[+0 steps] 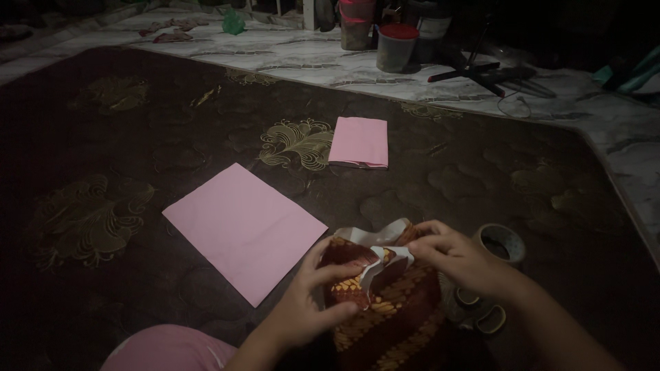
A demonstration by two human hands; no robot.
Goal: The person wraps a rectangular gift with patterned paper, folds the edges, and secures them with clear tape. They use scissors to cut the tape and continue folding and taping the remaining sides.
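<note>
Both hands are down at the near edge of the dark brown quilted mattress with its gold feather pattern, working on a dark red paper wrapper printed with orange-yellow motifs and white on its inner side. It lies directly under the person, between the two hands, with its long axis running away from the body, and its far end is crumpled into a white-edged fold.

The left hand presses on the wrapper's left side, fingers curled and closed onto the paper, the thumb lower down across the patterned face. The right hand comes in from the other side and pinches the white fold at the top, fingertips together on it. Both hands are touching the wrapper; the right one has the upturned flap, the left steadies the body of it.

Just beside the right hand, touching nothing that I can make out, stands a roll of clear packing tape, and a smaller ring-shaped thing lies below the wrist, too dim to name. To the left a flat pink sheet of paper lies near the left hand. A smaller folded pink paper rests well apart, farther up the mattress. Beyond, on the marbled floor, stands a red-lidded tub.
</note>
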